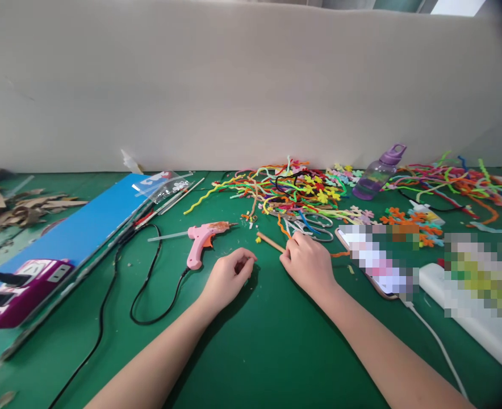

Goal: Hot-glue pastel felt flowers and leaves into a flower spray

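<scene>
My right hand (pixel 308 261) is closed on a short tan stick (pixel 270 242), whose free end points left and away from me. An orange pipe cleaner (pixel 283 227) runs to the same hand, and an orange length shows at its right side; I cannot tell whether it is gripped. Beside it, my left hand (pixel 231 275) has its fingers curled together above the green table (pixel 251 352). Whatever is in them, if anything, is hidden. To its left lies a pink hot glue gun (pixel 202 241) with a clear glue stick in its back. Scissors (pixel 314 226) lie just beyond my right hand.
Colourful pipe cleaners (pixel 272 187) and small flower shapes pile up at the back. A purple bottle (pixel 376 176) leans there. At right are a phone (pixel 370 264) and a white case (pixel 468 318). Left: a blue board (pixel 76 227), a purple power strip (pixel 25 289), and a black cord (pixel 142 301).
</scene>
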The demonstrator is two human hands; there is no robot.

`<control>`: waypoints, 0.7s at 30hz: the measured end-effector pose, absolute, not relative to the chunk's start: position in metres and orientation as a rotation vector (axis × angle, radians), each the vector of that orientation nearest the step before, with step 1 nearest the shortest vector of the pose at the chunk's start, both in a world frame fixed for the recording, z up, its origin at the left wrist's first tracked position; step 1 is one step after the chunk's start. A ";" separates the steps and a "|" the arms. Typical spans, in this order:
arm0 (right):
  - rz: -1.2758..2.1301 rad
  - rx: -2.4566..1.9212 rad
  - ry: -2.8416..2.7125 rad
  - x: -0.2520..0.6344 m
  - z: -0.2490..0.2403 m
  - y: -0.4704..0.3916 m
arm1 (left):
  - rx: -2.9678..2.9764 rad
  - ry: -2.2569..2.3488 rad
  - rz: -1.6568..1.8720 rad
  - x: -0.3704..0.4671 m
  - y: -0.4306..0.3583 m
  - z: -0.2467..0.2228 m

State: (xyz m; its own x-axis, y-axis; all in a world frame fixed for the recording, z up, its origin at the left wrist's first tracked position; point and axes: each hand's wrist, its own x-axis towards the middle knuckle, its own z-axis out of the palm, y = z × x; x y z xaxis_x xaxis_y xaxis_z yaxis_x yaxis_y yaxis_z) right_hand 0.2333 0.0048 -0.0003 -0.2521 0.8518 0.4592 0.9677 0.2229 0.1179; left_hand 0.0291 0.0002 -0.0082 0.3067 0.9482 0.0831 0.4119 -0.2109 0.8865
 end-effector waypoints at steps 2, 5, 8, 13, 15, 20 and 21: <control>-0.507 -1.680 -2.209 0.234 0.001 0.000 | 1.788 1.234 0.849 0.029 0.000 -0.008; -0.434 -1.602 -2.249 0.233 0.001 -0.003 | 1.805 1.260 0.870 0.027 -0.001 -0.008; -0.431 -1.526 -2.281 0.230 0.001 -0.003 | 1.824 1.339 0.934 0.025 0.000 -0.008; -0.489 -1.317 -2.268 0.227 0.003 -0.004 | 1.969 1.470 1.085 0.022 0.001 -0.001; -0.483 -1.215 -2.277 0.227 0.005 -0.004 | 2.225 1.431 1.083 0.021 0.001 0.000; -0.432 -1.086 -2.261 0.228 0.006 -0.005 | 2.445 1.439 0.869 0.024 -0.005 -0.001; -0.424 -1.063 -2.229 0.229 0.007 -0.006 | 2.415 1.459 0.864 0.025 -0.006 -0.001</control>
